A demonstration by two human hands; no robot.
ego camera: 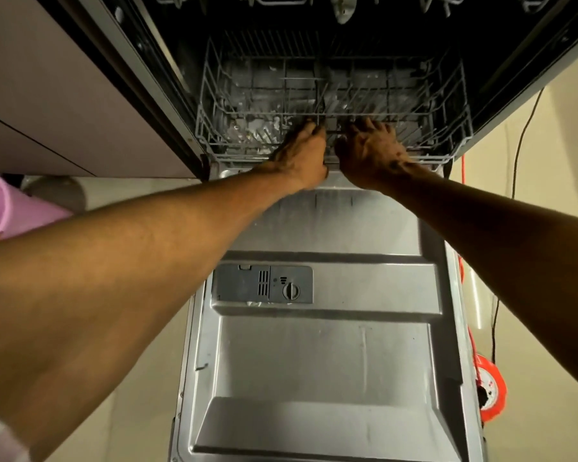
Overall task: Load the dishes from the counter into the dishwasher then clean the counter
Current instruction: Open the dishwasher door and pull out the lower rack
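The dishwasher stands open, its steel door (pixel 324 355) folded down flat toward me. Inside, the grey wire lower rack (pixel 214 128) sits within the tub and looks bare of dishes. My left hand (pixel 302 155) and my right hand (pixel 369 151) reach side by side to the middle of the rack's front rail, fingers curled over the wire. A second rack (pixel 281 0) shows at the top edge. No dishes or counter are in view.
A grey detergent dispenser (pixel 264 284) sits on the door's inner face. A cabinet front (pixel 64 95) flanks the left. An orange cord reel (pixel 491 391) and cables (pixel 521 135) lie on the floor at right. A pink bucket (pixel 4 208) stands at left.
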